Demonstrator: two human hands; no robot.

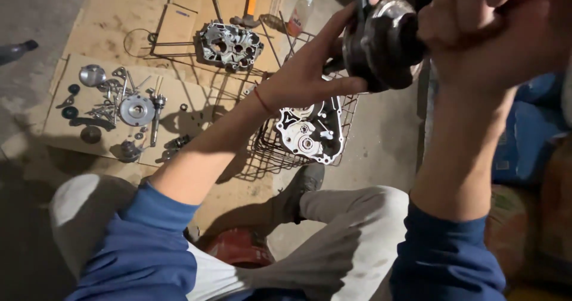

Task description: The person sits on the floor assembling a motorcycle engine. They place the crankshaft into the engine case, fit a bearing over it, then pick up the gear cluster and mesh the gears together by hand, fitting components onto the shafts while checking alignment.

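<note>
Both hands raise a dark round engine part (381, 42) at one o'clock: left hand (307, 69) splayed against it, right hand (476, 24) fisted tight on its end, mid-inspection.

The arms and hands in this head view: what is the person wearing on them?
Both hands, left and right, are bare, without gloves. Blue sleeves are pushed up above the elbows, leaving the forearms uncovered. A thin red band circles the left wrist. No watch or rings show.

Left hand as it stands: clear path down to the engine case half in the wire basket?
Probably yes. The left hand rests open against the round metal assembly, directly above the engine case half in the wire basket. Nothing lies between, but it must let go first.
</note>
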